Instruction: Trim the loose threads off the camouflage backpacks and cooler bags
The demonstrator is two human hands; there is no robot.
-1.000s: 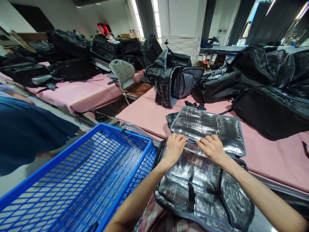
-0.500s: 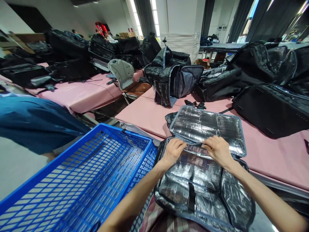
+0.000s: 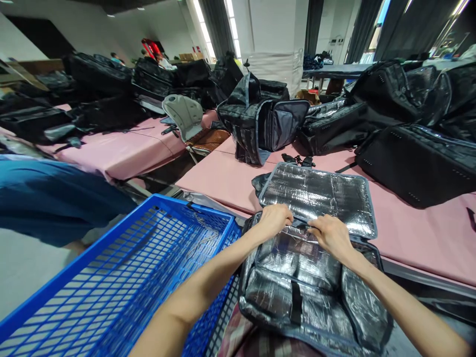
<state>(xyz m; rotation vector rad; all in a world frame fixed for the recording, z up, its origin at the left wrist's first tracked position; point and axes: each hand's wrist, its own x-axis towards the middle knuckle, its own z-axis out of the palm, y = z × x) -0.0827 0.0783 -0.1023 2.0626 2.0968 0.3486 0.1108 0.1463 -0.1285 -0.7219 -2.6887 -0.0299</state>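
An insulated bag (image 3: 316,277) with a shiny silver lining lies opened at the table edge, against my body. Its lid (image 3: 320,193) is folded back onto the table, silver side up. My left hand (image 3: 275,218) pinches the dark fabric edging at the hinge side, between lid and main compartment. Close to it, my right hand (image 3: 330,232) pinches the same edging a little further right. A short stretch of the edging shows between the two hands. A black strap (image 3: 296,302) runs down the near inner wall of the bag.
A blue plastic crate (image 3: 148,267) stands at my left. On the pink table (image 3: 219,171) are a backpack (image 3: 256,124) and several black bags (image 3: 420,163). A chair (image 3: 184,116) stands between tables. A person in blue clothing (image 3: 55,198) is at the far left.
My left hand has shifted right along the edging, and my right hand slightly left and down, narrowing the gap between them. Both keep their pinch.
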